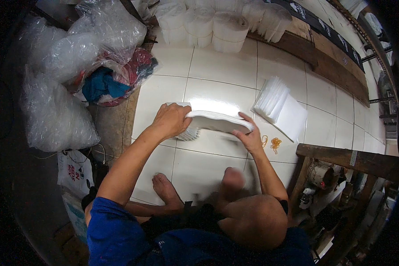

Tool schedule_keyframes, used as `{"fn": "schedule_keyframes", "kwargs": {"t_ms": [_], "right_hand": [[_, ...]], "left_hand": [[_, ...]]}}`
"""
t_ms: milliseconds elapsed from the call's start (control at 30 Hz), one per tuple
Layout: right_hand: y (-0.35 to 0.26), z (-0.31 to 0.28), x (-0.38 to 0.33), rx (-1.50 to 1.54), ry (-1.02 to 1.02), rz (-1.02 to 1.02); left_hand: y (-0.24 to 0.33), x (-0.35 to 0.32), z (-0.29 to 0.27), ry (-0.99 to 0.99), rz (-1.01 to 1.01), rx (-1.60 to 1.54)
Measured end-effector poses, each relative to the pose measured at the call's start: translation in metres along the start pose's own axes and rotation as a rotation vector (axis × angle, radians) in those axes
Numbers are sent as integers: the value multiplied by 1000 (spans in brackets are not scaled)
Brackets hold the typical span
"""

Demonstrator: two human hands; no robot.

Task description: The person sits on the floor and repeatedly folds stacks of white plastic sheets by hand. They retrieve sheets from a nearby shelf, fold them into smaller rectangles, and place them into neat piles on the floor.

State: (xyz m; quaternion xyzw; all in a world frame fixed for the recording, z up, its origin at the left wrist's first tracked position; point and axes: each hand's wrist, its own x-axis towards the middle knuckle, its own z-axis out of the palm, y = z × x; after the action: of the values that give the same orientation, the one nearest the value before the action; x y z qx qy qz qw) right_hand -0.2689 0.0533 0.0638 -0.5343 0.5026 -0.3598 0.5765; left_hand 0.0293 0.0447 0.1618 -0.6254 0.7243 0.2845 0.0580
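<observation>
A thick stack of thin white sheets [218, 116], perhaps plastic bags, is held up between my hands above the tiled floor and bends in a shallow curve. My left hand [172, 119] is closed round its left end, where fanned layers [189, 134] hang below the fingers. At the other end, my right hand [250, 135] pinches the stack between thumb and fingers. Right of that hand, several orange-yellow rubber bands [275, 144] lie on the tiles. Beyond them rests a second pile of translucent white sheets [275, 104], some of it folded over.
Rolled bundles of translucent sheets [229, 33] stand along the back. Bulging clear plastic bags [62, 106] and a bag of coloured cloth [105, 84] crowd the left. A wooden frame [350, 160] stands at the right, near a long plank [337, 75]. My bare feet [165, 187] are close below the stack.
</observation>
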Motion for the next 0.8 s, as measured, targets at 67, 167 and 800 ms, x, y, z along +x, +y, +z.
{"fn": "schedule_keyframes", "kwargs": {"t_ms": [67,167,800], "right_hand": [[17,13,2,80,-51,4],[25,20,5,0,-110,-52],[23,38,-19,-137,93,-89]], "left_hand": [[-3,-4,15,200,54,35],[-3,-3,14,145,-61,14],[13,20,3,37,-56,216]]}}
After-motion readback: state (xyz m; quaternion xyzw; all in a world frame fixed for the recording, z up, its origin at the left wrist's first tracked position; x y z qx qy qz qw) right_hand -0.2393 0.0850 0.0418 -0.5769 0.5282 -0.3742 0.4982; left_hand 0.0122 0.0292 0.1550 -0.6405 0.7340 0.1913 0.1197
